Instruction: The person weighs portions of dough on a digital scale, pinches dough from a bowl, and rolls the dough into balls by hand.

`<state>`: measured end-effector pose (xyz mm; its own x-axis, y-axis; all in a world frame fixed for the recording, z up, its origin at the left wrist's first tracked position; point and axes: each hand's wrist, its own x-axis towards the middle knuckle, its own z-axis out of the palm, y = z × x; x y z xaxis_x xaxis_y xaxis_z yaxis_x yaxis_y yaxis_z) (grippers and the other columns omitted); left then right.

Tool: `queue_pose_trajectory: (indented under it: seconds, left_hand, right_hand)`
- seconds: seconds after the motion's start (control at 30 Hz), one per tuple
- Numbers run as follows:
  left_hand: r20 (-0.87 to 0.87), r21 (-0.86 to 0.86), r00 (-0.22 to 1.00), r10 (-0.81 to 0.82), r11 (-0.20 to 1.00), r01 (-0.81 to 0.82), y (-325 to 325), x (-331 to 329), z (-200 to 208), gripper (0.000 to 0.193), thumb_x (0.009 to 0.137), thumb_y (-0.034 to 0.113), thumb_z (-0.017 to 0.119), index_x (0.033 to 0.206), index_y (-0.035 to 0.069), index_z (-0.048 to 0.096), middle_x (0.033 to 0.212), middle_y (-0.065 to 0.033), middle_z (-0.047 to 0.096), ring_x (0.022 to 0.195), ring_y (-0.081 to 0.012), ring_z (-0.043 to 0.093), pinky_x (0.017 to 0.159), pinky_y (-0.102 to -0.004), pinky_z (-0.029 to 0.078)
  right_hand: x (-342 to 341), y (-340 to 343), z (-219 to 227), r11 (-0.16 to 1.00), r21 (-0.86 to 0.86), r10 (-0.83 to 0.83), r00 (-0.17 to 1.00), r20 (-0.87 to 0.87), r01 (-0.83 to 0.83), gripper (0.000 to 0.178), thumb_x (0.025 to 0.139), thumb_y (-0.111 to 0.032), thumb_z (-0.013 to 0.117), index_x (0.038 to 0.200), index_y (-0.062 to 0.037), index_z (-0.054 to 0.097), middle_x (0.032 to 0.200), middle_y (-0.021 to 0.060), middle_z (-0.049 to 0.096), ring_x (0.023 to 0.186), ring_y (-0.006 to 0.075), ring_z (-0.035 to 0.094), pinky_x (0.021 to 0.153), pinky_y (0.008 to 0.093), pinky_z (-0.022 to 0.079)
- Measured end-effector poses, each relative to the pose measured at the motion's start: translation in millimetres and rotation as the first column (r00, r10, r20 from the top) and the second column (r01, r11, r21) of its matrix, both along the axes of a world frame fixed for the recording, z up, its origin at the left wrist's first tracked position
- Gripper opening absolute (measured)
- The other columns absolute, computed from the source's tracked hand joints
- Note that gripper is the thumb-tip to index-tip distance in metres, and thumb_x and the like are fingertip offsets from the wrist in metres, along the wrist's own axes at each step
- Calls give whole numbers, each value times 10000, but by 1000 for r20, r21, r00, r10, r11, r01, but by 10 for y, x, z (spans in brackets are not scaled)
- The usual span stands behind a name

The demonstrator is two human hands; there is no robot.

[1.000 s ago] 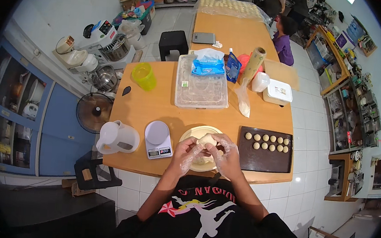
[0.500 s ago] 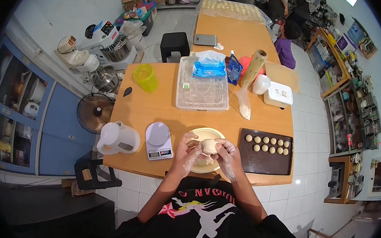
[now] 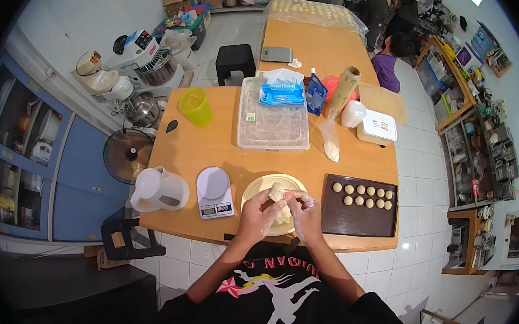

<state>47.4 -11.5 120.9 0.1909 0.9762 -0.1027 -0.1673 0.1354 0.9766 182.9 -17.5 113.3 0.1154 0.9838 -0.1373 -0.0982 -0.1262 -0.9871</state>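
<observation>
A pale piece of dough (image 3: 277, 191) is pinched between the fingers of my left hand (image 3: 259, 215), above a cream bowl (image 3: 258, 182). My right hand (image 3: 304, 216) is beside it, its fingertips close against the dough's right side; both hands are dusted with flour. More dough (image 3: 282, 216) shows in the bowl, partly hidden by my hands. On the right, a dark baking tray (image 3: 358, 221) carries two rows of small round dough balls (image 3: 360, 189). A white kitchen scale (image 3: 214, 189) stands left of the bowl.
A white jug (image 3: 163, 190) stands at the near left, a yellow-green container (image 3: 196, 107) behind it. Farther back are a clear plastic box (image 3: 274, 126) with a tissue pack (image 3: 282, 93), a cling film roll (image 3: 343, 90) and a lidded tub (image 3: 377, 128). People are at the far right.
The dough between my hands has gone from a smooth, rounded lump to a smaller-looking, uneven piece. My hands have come closer together and shifted slightly left in the view.
</observation>
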Motion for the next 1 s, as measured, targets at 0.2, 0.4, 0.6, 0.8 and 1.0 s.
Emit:
queue_pose_trajectory:
  seconds: [0.2,0.4,0.6,0.8,1.0]
  left_hand:
    - [-22,33,998,59,998,-58,33,-64,-9,301,911,38,579,1201,-42,558,1000,-69,656,932,-95,608,813,-240,483]
    - [-224,56,971,-81,994,96,-8,-129,48,263,916,59,551,1155,-47,568,1028,-85,655,930,-117,611,818,-265,477]
    - [26,67,992,-121,991,119,13,-222,-45,213,906,61,585,1095,-35,608,985,-48,656,890,-100,600,817,-257,474]
    - [58,-38,989,-137,990,139,-37,-217,-63,282,916,52,591,1184,-36,579,1011,-52,634,915,-102,601,838,-250,479]
    - [93,58,983,-158,987,153,15,-156,58,438,900,18,597,1325,-1,492,1066,-63,633,948,-114,607,844,-253,489]
  right_hand:
    - [61,8,17,945,327,-91,975,201,21,207,910,-160,641,1017,15,672,913,74,634,754,143,570,675,270,471]
    - [92,21,382,931,296,55,883,466,-214,199,911,-110,627,1073,1,662,934,83,635,785,104,570,667,248,469]
    - [111,65,259,997,-32,71,997,-41,-73,219,938,-181,604,1045,2,657,809,35,627,695,110,557,606,239,437]
    - [159,100,153,969,-141,80,802,-592,-201,166,950,-210,598,990,-53,634,730,-20,601,599,50,489,567,205,392]
    - [205,88,174,978,-144,100,939,-329,-154,128,932,-169,620,1010,-78,664,651,-55,520,510,42,402,493,197,306]
